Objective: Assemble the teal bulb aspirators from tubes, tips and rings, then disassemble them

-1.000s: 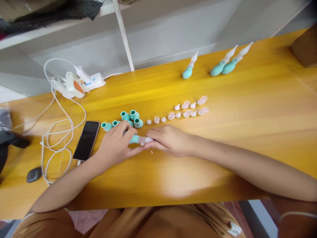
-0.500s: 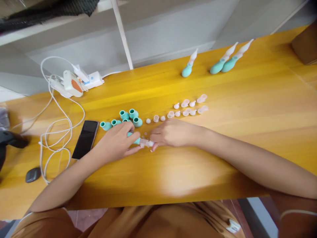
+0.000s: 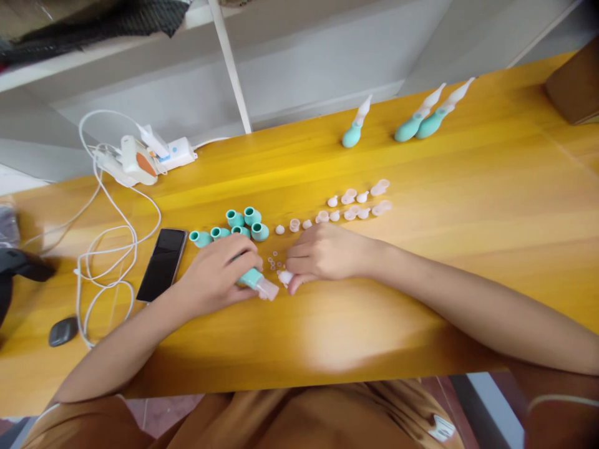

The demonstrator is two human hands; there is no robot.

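My left hand [image 3: 219, 271] is wrapped round a teal bulb [image 3: 250, 277] with a clear pinkish piece [image 3: 267, 289] on its end, pointing right and down. Between the thumb and fingers of my right hand [image 3: 318, 255] is a small white tip [image 3: 285, 277]. A gap separates the tip from the clear piece. Small clear rings [image 3: 272, 262] lie on the table between the hands. Behind my left hand stand several teal bulbs [image 3: 252, 216], open ends up. Small white and clear parts [image 3: 322, 216] lie in rows beyond my right hand.
At the back of the wooden table [image 3: 365, 337] are assembled teal-and-white pieces [image 3: 352, 135]. On the left are a phone [image 3: 161, 265], a white cable [image 3: 133, 237], a power strip [image 3: 178, 153] and a black mouse-like object [image 3: 63, 331]. A brown box [image 3: 573, 87] sits at the back right.
The teal bulb with its clear piece has moved down and away from the white tip in my right hand; the two touched or nearly touched before. More small rings now show.
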